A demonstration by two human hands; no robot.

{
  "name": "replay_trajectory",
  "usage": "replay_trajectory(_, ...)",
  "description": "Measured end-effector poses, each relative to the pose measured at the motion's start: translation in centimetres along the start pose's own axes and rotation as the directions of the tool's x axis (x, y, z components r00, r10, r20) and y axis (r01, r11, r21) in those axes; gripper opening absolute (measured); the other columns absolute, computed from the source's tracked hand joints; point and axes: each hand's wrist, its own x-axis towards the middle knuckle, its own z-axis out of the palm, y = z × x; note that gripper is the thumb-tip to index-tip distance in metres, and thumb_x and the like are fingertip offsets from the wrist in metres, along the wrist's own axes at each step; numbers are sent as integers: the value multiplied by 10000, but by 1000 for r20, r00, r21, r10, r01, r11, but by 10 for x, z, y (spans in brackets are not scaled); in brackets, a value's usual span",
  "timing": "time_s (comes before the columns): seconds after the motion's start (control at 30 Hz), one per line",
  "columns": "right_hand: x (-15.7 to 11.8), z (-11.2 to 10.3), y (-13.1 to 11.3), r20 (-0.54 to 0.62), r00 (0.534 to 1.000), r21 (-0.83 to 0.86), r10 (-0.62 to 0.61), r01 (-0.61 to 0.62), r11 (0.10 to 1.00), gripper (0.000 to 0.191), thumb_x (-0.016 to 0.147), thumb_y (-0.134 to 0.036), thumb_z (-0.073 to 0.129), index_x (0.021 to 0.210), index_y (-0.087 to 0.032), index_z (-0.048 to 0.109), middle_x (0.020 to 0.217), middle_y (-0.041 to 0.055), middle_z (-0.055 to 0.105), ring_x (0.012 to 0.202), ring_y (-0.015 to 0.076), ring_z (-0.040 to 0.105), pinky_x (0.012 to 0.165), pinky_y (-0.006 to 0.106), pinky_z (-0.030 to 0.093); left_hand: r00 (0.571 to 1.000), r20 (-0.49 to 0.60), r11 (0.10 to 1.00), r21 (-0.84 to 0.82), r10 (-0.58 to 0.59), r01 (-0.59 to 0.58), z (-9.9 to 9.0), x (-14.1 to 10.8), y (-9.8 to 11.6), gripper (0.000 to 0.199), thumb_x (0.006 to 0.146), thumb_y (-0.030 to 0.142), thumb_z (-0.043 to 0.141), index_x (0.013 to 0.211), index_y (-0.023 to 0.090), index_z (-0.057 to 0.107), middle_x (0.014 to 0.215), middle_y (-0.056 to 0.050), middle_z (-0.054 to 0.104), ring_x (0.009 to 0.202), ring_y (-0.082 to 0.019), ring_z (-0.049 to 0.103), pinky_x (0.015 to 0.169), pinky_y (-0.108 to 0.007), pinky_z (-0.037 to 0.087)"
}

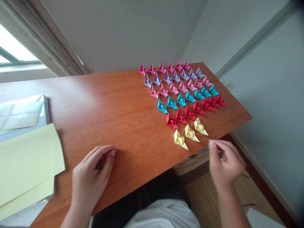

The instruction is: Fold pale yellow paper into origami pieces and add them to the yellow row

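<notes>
My left hand (93, 177) rests on the wooden table, thumb and fingertips pressed together, with nothing showing between them. At the table's front edge, my right hand (225, 163) is also closed in a pinch, and no object shows in it. Just beyond it stands the rightmost yellow folded paper boat (200, 127). Two more yellow paper boats, one in the middle (191, 133) and one at the left (180, 140), sit in the same front row. Neither hand touches a boat.
Behind the yellow ones stand rows of red (181, 117), turquoise (172, 103), pink (163, 91), lilac (167, 78) and magenta (152, 69) paper boats on the table (106, 110). Yellow paper sheets (28, 164) lie at left, near a clear packet (23, 110). Walls border the back and right.
</notes>
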Motion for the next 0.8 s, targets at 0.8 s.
replay_trajectory(0.8, -13, 109, -132, 595, 710, 541, -376, -9, 841, 152, 980, -180, 548, 863, -209, 640, 804, 29, 649, 765, 182, 609, 739, 306, 449, 977, -207, 732, 656, -56, 182, -60, -3, -1, 439, 944, 410, 578, 1307, 169, 627, 1351, -159, 637, 1191, -395, 610, 983, -519, 499)
